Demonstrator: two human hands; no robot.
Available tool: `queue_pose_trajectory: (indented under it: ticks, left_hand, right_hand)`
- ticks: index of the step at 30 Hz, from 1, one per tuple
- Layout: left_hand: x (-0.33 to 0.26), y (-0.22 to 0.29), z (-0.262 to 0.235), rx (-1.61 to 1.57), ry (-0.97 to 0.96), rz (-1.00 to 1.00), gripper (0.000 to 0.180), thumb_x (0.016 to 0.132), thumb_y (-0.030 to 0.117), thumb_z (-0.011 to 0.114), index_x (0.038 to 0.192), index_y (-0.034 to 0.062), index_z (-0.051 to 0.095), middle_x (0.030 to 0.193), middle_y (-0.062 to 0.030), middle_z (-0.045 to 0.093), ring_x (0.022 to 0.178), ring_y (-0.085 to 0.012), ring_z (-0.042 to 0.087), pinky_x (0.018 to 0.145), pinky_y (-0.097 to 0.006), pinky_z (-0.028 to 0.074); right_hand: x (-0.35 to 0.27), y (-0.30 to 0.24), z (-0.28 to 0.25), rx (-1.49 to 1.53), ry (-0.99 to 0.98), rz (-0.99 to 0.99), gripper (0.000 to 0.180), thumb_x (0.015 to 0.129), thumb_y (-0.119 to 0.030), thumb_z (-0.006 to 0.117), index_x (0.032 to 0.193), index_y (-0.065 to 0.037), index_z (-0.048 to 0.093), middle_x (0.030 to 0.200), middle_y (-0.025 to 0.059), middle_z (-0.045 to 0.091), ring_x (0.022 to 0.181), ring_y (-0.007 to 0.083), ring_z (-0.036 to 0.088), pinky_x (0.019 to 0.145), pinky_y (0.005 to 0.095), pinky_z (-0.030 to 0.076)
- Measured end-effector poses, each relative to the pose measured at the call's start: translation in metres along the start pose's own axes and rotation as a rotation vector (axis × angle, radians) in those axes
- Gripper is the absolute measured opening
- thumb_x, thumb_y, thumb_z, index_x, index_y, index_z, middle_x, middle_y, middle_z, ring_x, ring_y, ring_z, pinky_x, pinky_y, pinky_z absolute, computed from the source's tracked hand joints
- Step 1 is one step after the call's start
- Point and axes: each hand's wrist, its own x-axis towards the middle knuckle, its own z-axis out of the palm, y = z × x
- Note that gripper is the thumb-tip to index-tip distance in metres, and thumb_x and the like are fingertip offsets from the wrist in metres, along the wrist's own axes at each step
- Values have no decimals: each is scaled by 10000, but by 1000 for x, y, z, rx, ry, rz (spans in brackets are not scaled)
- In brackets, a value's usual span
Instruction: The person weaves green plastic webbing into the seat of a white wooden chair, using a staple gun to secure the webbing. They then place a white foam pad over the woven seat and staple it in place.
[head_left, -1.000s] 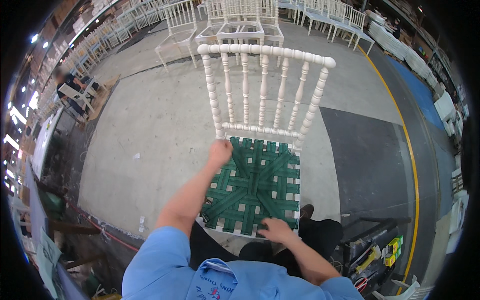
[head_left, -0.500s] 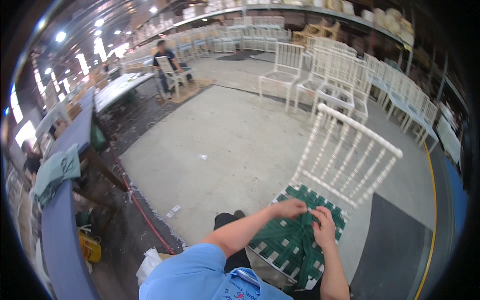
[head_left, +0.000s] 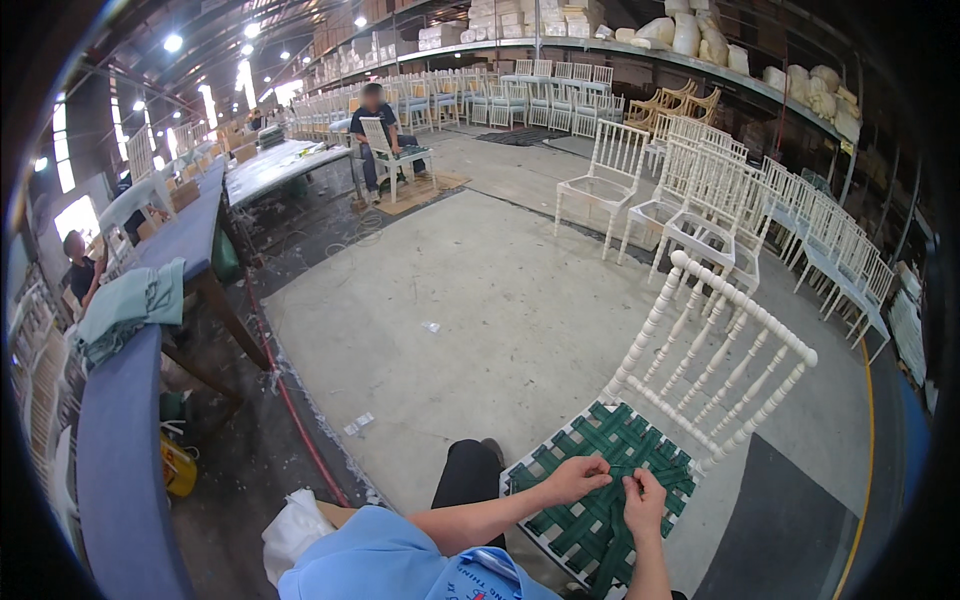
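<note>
A white chair (head_left: pixel 745 278) with a spindle back stands in front of me, on the right. Green webbing straps (head_left: pixel 585 440) are woven in a lattice across its seat, with a looser bunch of strap running toward the front edge. Over the middle of the seat, my left hand (head_left: pixel 577 480) pinches a green strap between thumb and fingers. My right hand (head_left: pixel 645 502) is closed in a pinch on the strap just to the right of it. A small gap parts the two hands, and the piece of strap between them is mostly hidden by fingers.
A long blue-grey table (head_left: pixel 122 450) runs along my left, with folded pale green cloth (head_left: pixel 135 305) on it. Unfinished white chairs (head_left: pixel 605 175) stand beyond the seat at right. A person (head_left: pixel 375 120) sits behind a chair farther off. A dark mat (head_left: pixel 775 520) lies at right.
The view has tilted up and shifted left, so the chair and both hands sit lower in the picture. My hands stay pinched at the same part of the seat.
</note>
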Motion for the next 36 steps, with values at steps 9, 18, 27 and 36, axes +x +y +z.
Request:
queue_pose_trajectory:
  ticks: [9,18,27,36]
  left_hand:
    - [-11,-5,17,-139,39,-2,200,1000,201,749,1025,11,694,808,52,604,747,-50,502,654,-272,435]
    - [-22,-9,20,0,43,-80,199,1010,197,754,1037,8,698,861,42,623,799,-55,528,704,-264,456]
    - [-30,-13,27,-66,107,-103,251,1016,206,755,1144,-7,722,897,29,665,828,-52,559,716,-262,472]
    - [-33,-6,31,-114,147,-47,246,1012,243,748,1093,11,734,826,13,672,724,-59,557,631,-274,459]
  right_hand:
    - [-29,-2,2,53,-12,174,156,948,-60,712,903,-13,571,753,-18,477,715,93,450,652,287,399]
    - [-41,4,7,120,-4,202,151,942,-58,724,903,-18,583,752,-35,468,699,69,429,628,271,375]
    - [-47,0,8,143,16,202,133,946,-40,727,918,-15,599,774,-45,484,717,62,433,636,259,372]
    - [-50,2,10,175,96,187,131,943,-39,731,1048,29,693,838,0,648,777,84,548,725,272,477]
